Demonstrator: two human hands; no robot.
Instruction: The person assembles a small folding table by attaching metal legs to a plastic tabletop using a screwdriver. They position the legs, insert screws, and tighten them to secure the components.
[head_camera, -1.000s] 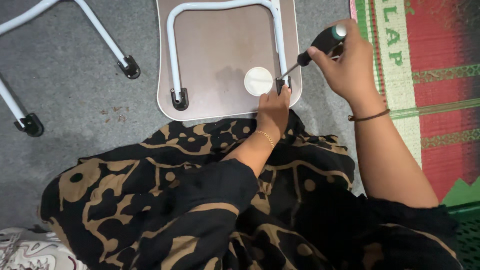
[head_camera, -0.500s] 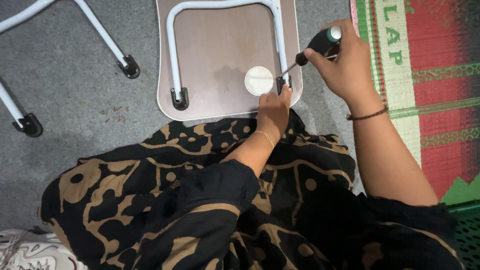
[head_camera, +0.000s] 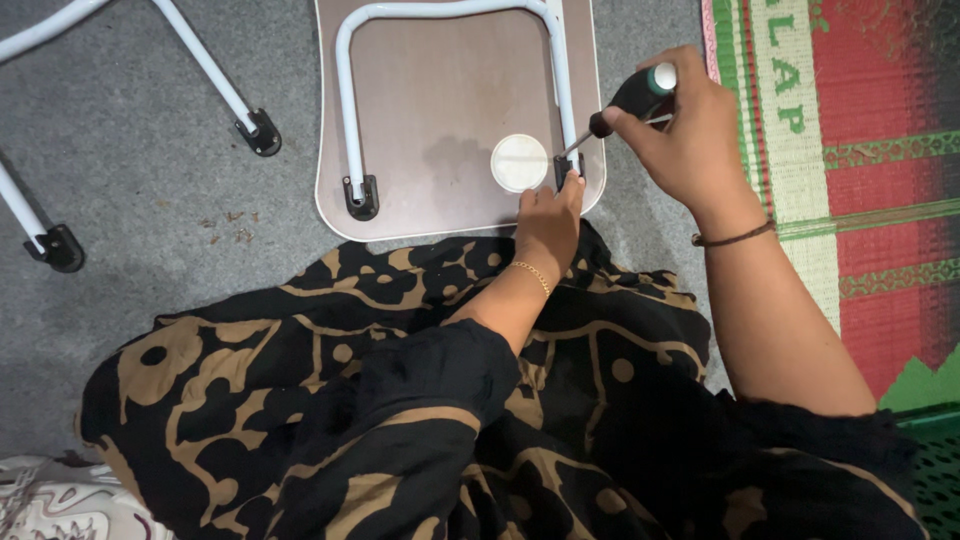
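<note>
A brown wooden board (head_camera: 450, 100) lies on the grey floor with a white metal tube frame (head_camera: 345, 90) fixed across it. My right hand (head_camera: 685, 130) grips a black-handled screwdriver (head_camera: 625, 105), its tip angled down onto the black bracket (head_camera: 567, 165) at the frame's right end. My left hand (head_camera: 545, 215) rests on the board's near edge, fingertips pressed against that bracket. A white round disc (head_camera: 518, 162) sits on the board just left of the bracket. A second black bracket (head_camera: 360, 195) holds the frame's left end.
Another white tube frame with black feet (head_camera: 258, 130) lies on the floor at the left. A red and green woven mat (head_camera: 860, 150) runs along the right. My lap, in black cloth with a tan pattern (head_camera: 330, 380), fills the foreground.
My right hand has turned slightly on the screwdriver handle and shifted a little. My left hand stays at the bracket.
</note>
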